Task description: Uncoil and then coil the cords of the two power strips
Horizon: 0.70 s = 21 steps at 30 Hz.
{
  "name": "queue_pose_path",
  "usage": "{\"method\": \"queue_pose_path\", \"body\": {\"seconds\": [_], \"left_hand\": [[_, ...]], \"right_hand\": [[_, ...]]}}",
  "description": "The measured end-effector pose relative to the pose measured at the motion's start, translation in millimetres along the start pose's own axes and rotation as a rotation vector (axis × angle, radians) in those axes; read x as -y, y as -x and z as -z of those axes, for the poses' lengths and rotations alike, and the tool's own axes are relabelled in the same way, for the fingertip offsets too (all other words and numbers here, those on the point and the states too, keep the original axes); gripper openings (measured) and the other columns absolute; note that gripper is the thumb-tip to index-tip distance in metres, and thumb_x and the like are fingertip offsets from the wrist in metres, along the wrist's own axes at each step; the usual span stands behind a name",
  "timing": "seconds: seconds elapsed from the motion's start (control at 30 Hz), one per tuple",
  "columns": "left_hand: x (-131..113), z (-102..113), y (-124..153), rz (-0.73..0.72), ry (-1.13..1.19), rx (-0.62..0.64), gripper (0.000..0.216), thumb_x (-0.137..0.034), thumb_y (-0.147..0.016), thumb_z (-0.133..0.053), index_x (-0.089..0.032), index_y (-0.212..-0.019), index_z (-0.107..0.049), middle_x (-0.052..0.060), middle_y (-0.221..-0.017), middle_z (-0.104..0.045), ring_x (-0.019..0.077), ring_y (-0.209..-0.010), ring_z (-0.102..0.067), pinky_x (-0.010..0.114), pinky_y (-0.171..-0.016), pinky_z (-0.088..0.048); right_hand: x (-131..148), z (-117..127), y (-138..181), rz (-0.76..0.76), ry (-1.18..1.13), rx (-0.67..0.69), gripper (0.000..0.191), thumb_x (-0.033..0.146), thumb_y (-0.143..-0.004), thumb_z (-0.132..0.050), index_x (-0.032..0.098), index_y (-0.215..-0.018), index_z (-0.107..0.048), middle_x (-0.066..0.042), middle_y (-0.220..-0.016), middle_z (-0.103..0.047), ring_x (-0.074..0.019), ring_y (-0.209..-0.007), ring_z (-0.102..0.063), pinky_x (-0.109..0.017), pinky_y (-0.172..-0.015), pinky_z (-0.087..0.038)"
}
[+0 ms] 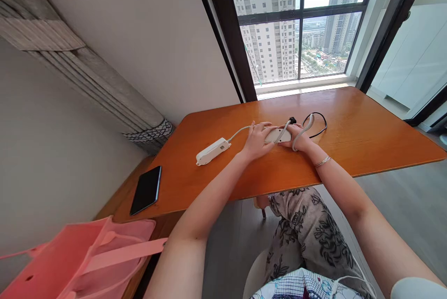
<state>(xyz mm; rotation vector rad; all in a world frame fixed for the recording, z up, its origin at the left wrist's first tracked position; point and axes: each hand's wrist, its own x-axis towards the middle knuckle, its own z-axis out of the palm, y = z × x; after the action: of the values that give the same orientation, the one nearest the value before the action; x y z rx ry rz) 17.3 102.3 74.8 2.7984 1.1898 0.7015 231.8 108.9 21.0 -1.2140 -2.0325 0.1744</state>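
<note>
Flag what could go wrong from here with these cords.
1. The white cord loops over the right hand; a pull could drag the power strip across the table.
2. It may tangle with the black cable just behind.
3. The phone lies near the table's edge and could slip off.

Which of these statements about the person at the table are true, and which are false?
1. Both the left hand and the right hand are on a white device on the table. True.
2. The phone lies to the right of the hands. False: it lies to their left, near the table's edge.
3. A white cable loops over the right hand. True.
4. The bag is blue. False: it is pink.
5. The bracelet is on the left wrist. False: it is on the right wrist.
</note>
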Motion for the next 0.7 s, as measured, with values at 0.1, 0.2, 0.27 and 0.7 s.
{"method": "queue_pose_path", "body": {"seconds": [0.1, 0.2, 0.27, 0.7], "left_hand": [[-11, -7, -1, 0.005, 0.010, -0.049, 0.025, -0.035, -0.088, -0.060, -0.023, -0.107, -0.070, 0.011, -0.144, -0.055, 0.0297, -0.136, -0.048, 0.058, -0.125, -0.014], [-11, -12, -7, 0.025, 0.035, -0.095, 0.010, -0.030, -0.087, -0.061, -0.022, -0.084, -0.066, 0.009, -0.138, -0.060, 0.0288, -0.131, -0.053, 0.055, -0.123, -0.022], [-1, -12, -11, 0.097, 0.092, -0.163, 0.008, -0.025, -0.086, -0.060, -0.022, -0.079, -0.062, 0.010, -0.132, -0.063, 0.0284, -0.127, -0.056, 0.052, -0.118, -0.031], [-60, -24, -11, 0.170, 0.263, -0.116, 0.051, -0.052, -0.072, -0.081, -0.021, -0.109, -0.065, 0.014, -0.148, -0.040, 0.0317, -0.116, -0.061, 0.043, -0.092, -0.054]], "right_hand": [[0, -2, 0, 0.002, 0.052, 0.000, 0.058, 0.049, -0.072, -0.078, 0.020, -0.121, -0.067, -0.012, -0.116, -0.074, -0.0324, -0.113, -0.067, -0.048, -0.108, -0.038], [2, 0, 0, -0.023, 0.071, -0.021, 0.055, 0.047, -0.072, -0.078, 0.022, -0.120, -0.067, -0.011, -0.115, -0.075, -0.0315, -0.111, -0.068, -0.048, -0.107, -0.038], [2, 3, 1, -0.052, 0.073, -0.047, 0.056, 0.047, -0.070, -0.079, 0.022, -0.120, -0.067, -0.010, -0.116, -0.074, -0.0316, -0.111, -0.068, -0.049, -0.107, -0.038], [11, 2, -1, -0.157, 0.242, -0.047, 0.036, 0.033, -0.074, -0.070, 0.021, -0.107, -0.068, -0.011, -0.108, -0.075, -0.0307, -0.101, -0.067, -0.043, -0.092, -0.041]]}}
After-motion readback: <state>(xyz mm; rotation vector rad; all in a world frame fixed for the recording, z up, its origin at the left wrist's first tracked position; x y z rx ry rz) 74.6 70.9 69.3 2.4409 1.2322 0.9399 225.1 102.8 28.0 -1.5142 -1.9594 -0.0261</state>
